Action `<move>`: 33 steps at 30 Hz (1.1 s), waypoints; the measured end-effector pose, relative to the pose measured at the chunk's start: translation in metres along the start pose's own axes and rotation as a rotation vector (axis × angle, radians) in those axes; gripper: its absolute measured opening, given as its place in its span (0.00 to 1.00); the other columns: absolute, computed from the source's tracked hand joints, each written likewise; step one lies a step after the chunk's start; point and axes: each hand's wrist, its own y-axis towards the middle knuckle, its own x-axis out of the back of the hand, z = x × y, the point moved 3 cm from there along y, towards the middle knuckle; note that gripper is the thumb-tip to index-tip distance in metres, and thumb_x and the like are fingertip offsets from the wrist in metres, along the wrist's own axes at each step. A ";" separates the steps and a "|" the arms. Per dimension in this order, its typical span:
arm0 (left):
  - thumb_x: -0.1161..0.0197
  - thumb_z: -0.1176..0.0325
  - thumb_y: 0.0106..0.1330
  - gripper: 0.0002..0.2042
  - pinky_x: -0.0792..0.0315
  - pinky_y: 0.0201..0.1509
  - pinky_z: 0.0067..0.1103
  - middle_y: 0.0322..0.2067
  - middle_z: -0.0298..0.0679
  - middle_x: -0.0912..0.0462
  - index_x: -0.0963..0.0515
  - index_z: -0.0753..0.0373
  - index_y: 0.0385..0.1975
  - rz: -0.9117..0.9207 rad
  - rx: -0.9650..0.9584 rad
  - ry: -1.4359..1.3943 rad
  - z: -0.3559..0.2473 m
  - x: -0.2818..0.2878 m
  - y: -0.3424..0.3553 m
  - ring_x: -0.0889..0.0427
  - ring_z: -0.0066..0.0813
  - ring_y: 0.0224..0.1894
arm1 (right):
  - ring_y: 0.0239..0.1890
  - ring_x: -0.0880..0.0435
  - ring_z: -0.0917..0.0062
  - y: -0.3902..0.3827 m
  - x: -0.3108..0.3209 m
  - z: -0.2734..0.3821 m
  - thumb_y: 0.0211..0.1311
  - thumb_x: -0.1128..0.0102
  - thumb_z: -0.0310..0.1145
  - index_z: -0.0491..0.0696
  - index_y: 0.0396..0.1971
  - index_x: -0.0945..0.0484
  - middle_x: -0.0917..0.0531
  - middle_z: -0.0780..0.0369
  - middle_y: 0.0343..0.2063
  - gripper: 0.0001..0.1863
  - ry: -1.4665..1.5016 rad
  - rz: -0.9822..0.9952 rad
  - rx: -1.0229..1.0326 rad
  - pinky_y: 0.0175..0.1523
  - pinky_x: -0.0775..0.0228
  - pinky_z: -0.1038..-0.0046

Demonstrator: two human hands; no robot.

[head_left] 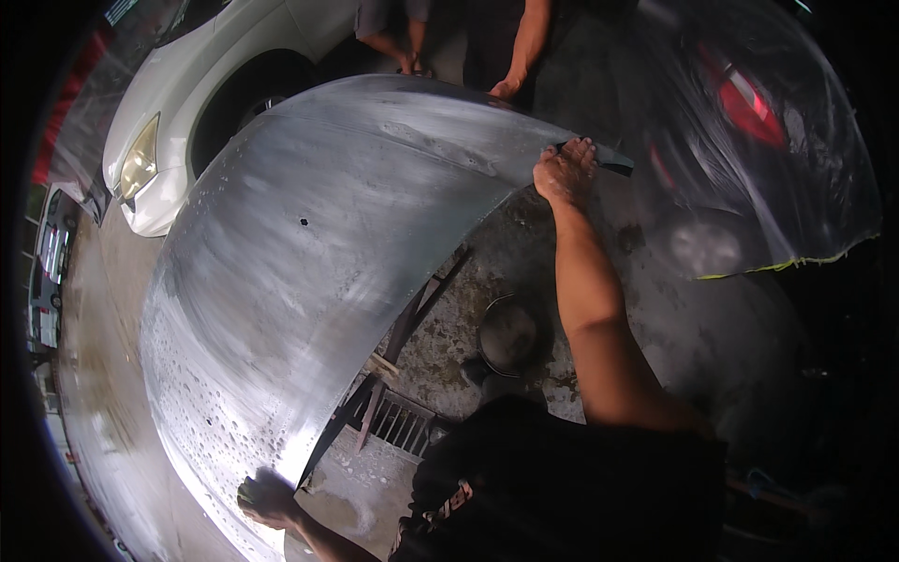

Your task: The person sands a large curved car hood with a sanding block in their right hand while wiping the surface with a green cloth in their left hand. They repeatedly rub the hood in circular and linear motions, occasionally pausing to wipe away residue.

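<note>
A grey car hood (272, 281) with a streaked, sanded-looking surface lies in front of me, its near-left part dotted with water drops. At that wet end, my left hand (270, 499) is closed around a dark greenish pad (247, 494), which rests against the hood; its exact kind is hard to make out. My right hand (567, 171) reaches to the far right corner, fingers bent over the edge of the hood. Just beyond those fingers shows the dark end of that corner.
Another person's hand (506, 91) touches the hood's far edge. Dark stand legs (412, 323) show beneath it, beside a floor grate (398, 421) and a round dark bucket (508, 332). A white car (154, 178) stands far left, a plastic-covered car (777, 187) at right.
</note>
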 end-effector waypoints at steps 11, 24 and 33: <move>0.45 0.48 0.73 0.18 0.21 0.51 0.39 0.46 0.41 0.21 0.21 0.57 0.42 0.043 -0.196 0.277 0.027 -0.030 0.003 0.20 0.42 0.51 | 0.84 0.60 0.55 0.014 -0.009 -0.004 0.80 0.68 0.50 0.34 0.78 0.49 0.53 0.46 0.81 0.40 0.012 -0.016 0.094 0.85 0.70 0.53; 0.43 0.56 0.74 0.18 0.32 0.69 0.58 0.45 0.52 0.16 0.18 0.67 0.42 0.162 -0.291 0.204 0.044 -0.065 -0.007 0.19 0.55 0.54 | 0.84 0.58 0.54 0.002 0.000 -0.030 0.80 0.67 0.48 0.33 0.78 0.50 0.53 0.44 0.81 0.39 -0.047 -0.066 0.115 0.85 0.68 0.54; 0.47 0.55 0.77 0.17 0.29 0.68 0.48 0.42 0.46 0.17 0.21 0.63 0.46 -0.169 -0.422 0.413 0.069 -0.116 -0.008 0.18 0.45 0.52 | 0.84 0.59 0.52 -0.046 -0.032 0.069 0.81 0.68 0.50 0.33 0.77 0.47 0.53 0.43 0.81 0.39 0.077 0.124 0.320 0.85 0.70 0.52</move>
